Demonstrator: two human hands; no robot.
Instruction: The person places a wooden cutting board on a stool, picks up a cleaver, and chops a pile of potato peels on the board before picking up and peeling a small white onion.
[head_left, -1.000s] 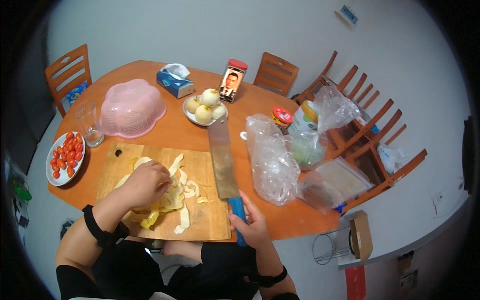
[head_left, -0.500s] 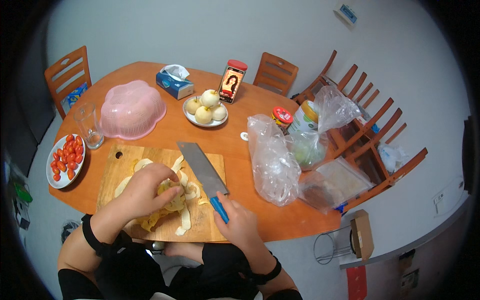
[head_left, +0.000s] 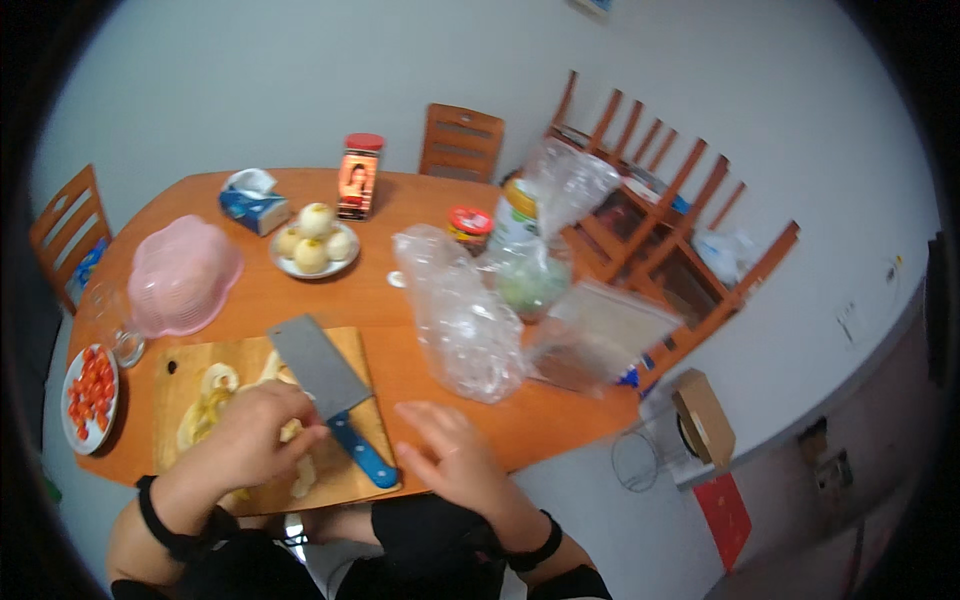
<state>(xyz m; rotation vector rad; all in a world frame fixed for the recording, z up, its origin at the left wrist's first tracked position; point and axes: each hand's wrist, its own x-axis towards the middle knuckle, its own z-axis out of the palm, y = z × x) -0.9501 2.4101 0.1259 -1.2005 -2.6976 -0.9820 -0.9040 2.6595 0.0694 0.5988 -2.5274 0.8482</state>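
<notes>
My left hand [head_left: 255,435] is over the wooden cutting board [head_left: 345,345], its fingers curled around pale yellow fruit peels [head_left: 212,400] and partly hiding them. More peel strips lie on the board around and under this hand. A cleaver [head_left: 318,368] with a wide grey blade and a blue handle lies across the board's right side, its blade close to my left fingertips. My right hand [head_left: 455,455] is open and empty, fingers apart, just right of the handle without touching it.
Cherry tomatoes fill a white plate [head_left: 70,425] at left, near a glass mug [head_left: 128,345] and an upturned pink basket [head_left: 185,275]. Behind are a tissue box [head_left: 255,210], a plate of pears [head_left: 312,252] and a propped phone [head_left: 357,188]. Plastic bags [head_left: 460,320] occupy the right.
My right hand has let go of the cleaver, which now lies on the board, and has opened. My left hand stays over the peels. The whole view has shifted and tilted.
</notes>
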